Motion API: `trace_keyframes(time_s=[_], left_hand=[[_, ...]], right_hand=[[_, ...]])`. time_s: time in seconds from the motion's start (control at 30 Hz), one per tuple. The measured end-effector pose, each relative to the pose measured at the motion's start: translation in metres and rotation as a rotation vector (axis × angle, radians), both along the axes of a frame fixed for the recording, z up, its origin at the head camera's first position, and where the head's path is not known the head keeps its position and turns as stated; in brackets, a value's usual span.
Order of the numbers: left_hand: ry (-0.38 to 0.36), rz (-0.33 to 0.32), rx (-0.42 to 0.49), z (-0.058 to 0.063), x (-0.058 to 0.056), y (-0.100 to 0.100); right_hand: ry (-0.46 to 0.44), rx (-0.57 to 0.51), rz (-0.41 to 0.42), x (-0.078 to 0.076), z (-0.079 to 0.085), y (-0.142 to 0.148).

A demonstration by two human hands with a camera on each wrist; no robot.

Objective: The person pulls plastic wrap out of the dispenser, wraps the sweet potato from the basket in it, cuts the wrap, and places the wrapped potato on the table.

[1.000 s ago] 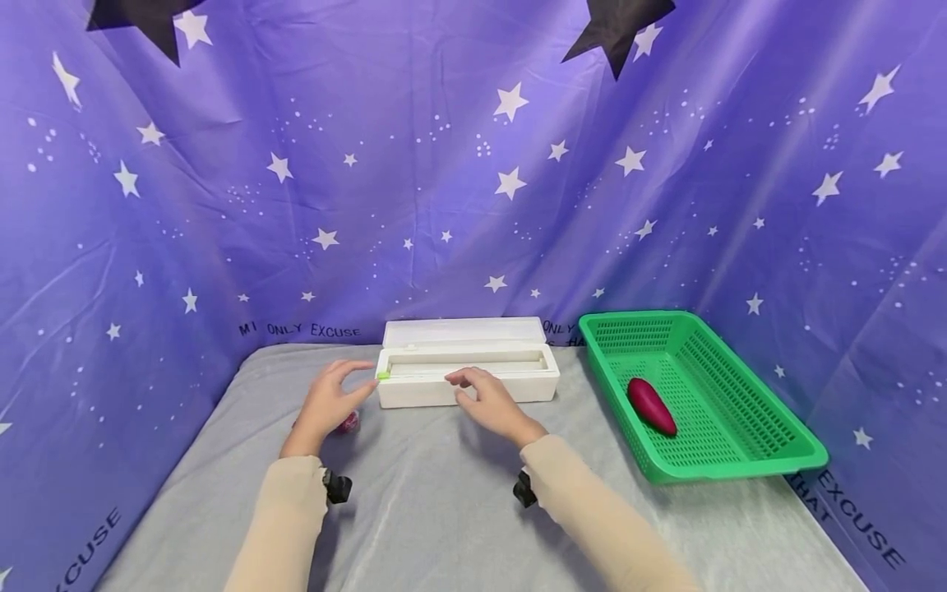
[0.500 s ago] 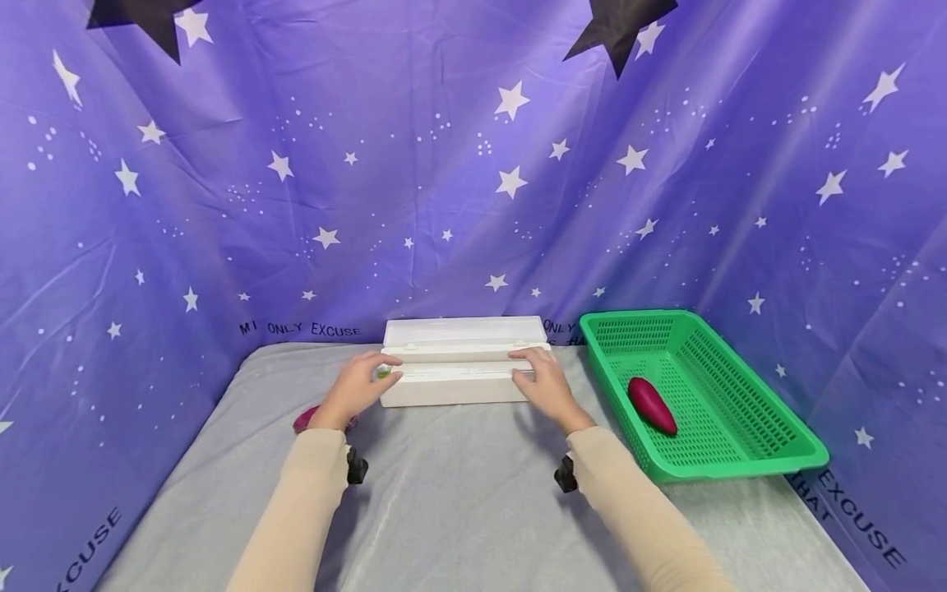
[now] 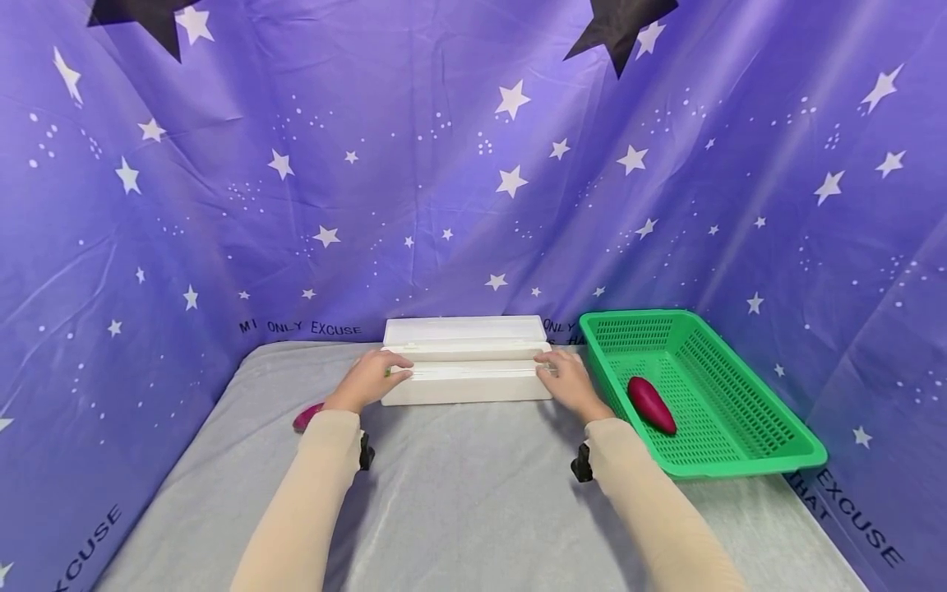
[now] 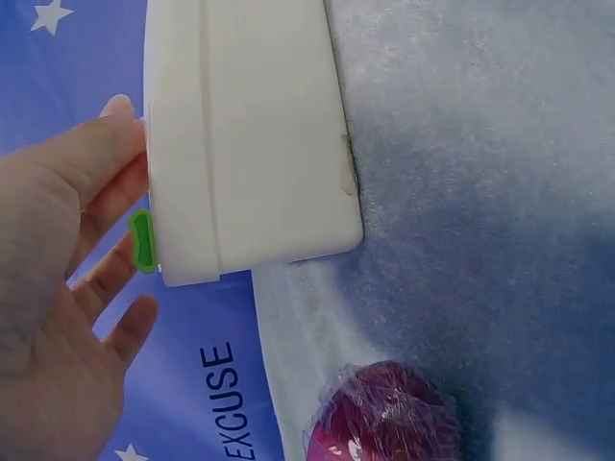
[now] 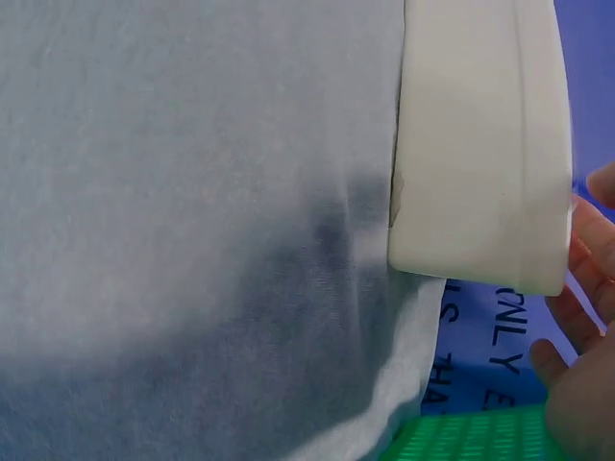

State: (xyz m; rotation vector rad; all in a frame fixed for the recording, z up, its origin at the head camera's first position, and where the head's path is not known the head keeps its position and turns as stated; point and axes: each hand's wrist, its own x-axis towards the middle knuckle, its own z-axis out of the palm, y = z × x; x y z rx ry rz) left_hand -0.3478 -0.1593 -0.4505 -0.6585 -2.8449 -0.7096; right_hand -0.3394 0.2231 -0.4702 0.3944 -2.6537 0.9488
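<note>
Just outside the left hand [image 3: 367, 380], a magenta object [image 3: 306, 418] lay on the grey cloth [image 3: 459, 493], its clear crinkled wrap [image 4: 384, 418] showing from the left wrist. The left hand itself was at the near end of a long white box [image 3: 466, 390], thumb and forefinger extended at the top edge. Whether they pinched anything could not be told. Beside its fingers a small green piece [image 4: 142, 240] sat at the rim. The box stretched between the two hands, and beyond them its translucent lid [image 3: 464, 330] stood raised before a purple backdrop [image 3: 444, 164] printed with white stars. At the opposite end, the right hand [image 3: 570, 383] mirrored the left, its fingers lightly bent at the box's edge; here, too, a grip could not be made out. Dark devices [image 3: 366, 452] were strapped at both wrists, below beige sleeves [image 3: 292, 510]. To the right of the right hand sat a green perforated basket [image 3: 740, 471], and inside it lay a smooth magenta item [image 3: 651, 405], tapered toward the person.
</note>
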Motion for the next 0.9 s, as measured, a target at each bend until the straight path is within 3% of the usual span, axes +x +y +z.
trace_keyframes(time_s=[0.2,0.53,0.9], left_hand=[[0.005,0.023,-0.037,0.003,-0.002,0.003],[0.037,0.098,-0.039,0.001,-0.003,0.011],[0.015,0.122,-0.079,-0.003,-0.003,0.019]], right_hand=[[0.032,-0.029,0.004,-0.003,-0.002,0.0],[0.104,0.03,0.014,-0.008,0.0,-0.001],[0.119,0.08,0.001,-0.011,-0.002,0.0]])
